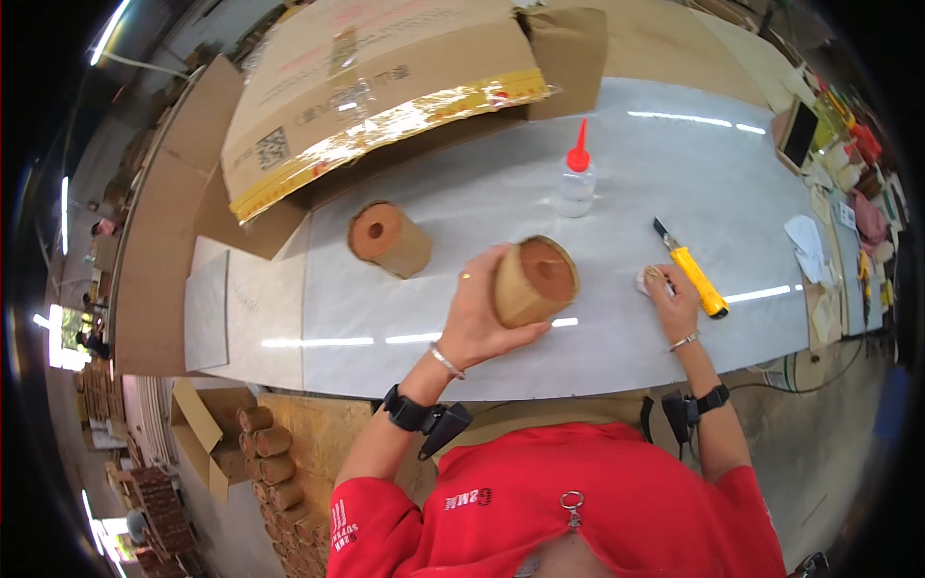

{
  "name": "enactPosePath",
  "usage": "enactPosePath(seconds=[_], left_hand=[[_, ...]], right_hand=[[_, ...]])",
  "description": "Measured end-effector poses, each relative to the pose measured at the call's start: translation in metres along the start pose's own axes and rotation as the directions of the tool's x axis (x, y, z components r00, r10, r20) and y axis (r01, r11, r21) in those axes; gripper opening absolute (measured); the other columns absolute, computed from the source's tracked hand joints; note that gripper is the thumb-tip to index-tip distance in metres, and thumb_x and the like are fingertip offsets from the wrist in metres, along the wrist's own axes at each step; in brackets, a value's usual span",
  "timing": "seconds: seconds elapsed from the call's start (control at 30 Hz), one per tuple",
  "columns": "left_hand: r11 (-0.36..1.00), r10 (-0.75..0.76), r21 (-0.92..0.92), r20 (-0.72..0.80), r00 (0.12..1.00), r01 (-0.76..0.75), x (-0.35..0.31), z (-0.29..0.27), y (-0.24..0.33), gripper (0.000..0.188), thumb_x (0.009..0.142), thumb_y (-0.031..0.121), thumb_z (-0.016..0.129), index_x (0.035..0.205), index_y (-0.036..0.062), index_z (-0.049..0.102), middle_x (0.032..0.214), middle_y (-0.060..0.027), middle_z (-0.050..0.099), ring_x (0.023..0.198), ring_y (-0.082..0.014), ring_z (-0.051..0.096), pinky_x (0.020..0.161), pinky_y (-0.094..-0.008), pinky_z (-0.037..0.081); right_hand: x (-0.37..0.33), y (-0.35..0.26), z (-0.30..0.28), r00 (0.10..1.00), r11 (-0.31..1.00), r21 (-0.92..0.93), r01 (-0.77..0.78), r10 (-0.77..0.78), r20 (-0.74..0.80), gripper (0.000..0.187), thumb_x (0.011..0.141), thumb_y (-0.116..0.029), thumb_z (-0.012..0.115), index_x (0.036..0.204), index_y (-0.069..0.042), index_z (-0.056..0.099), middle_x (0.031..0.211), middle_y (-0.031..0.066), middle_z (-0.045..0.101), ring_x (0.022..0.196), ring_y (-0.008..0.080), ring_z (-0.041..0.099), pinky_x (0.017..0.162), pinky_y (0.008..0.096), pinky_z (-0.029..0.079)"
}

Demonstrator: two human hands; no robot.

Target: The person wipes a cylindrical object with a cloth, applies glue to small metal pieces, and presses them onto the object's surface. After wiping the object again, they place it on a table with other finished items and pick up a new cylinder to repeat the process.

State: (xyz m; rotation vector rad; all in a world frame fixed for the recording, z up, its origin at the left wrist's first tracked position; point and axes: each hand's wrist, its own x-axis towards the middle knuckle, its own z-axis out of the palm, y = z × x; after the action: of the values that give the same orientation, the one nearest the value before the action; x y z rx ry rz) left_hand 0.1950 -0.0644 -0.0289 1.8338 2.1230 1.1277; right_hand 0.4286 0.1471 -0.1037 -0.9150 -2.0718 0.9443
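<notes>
My left hand [488, 306] is wrapped round a brown paper-covered cylinder [521, 293], tilted so that its reddish-brown end faces up. A shallow mark shows in that end. The fingers of my right hand [676, 298] are closed on a small whitish wad [649, 280], which may be cloth or paper, at the table surface. A yellow utility knife [699, 278] lies just right of that hand, its dark tip pointing away. To the left, a second wrapped cylinder [405, 249] shows a round hole in its end. Beyond my hands stands a clear squeeze bottle [575, 193] with a red nozzle.
A large cardboard box [385, 106] fills the table's far left. Along the right edge are a dark-screened device [800, 132], white paper [807, 248] and mixed clutter. Below the grey tabletop [462, 364], at lower left, several similar cylinders [277, 469] are stacked near an open carton [198, 424].
</notes>
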Motion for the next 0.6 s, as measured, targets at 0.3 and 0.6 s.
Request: enactPosePath(seconds=[0.3,0.6], left_hand=[[0.723,-0.314,-0.658,-0.043,0.948,0.209,-0.040,0.032,-0.030,0.113,0.059,0.017,0.090,0.146,0.0069,0.018,0.141,-0.0152,0.038,0.131,-0.0277,0.041,0.108,-0.0386,0.037],[0.722,-0.253,-0.675,-0.056,0.966,0.151,-0.027,0.020,-0.026,0.117,0.054,0.024,0.093,0.145,0.0050,0.022,0.144,-0.0148,0.036,0.132,-0.0281,0.040,0.109,-0.0387,0.034]], right_hand=[[0.003,-0.002,0.002,1.000,0.997,0.082,0.000,-0.001,0.018,0.014,0.087,-0.012,0.065,0.093,0.001,0.065,0.081,0.0041,0.063,0.073,0.0116,0.057,0.066,0.0242,0.045],[0.003,-0.006,-0.002,0.996,0.998,0.048,0.027,-0.031,0.081,0.014,0.088,-0.011,0.064,0.096,0.001,0.064,0.083,0.0027,0.060,0.073,0.0092,0.054,0.067,0.0229,0.044]])
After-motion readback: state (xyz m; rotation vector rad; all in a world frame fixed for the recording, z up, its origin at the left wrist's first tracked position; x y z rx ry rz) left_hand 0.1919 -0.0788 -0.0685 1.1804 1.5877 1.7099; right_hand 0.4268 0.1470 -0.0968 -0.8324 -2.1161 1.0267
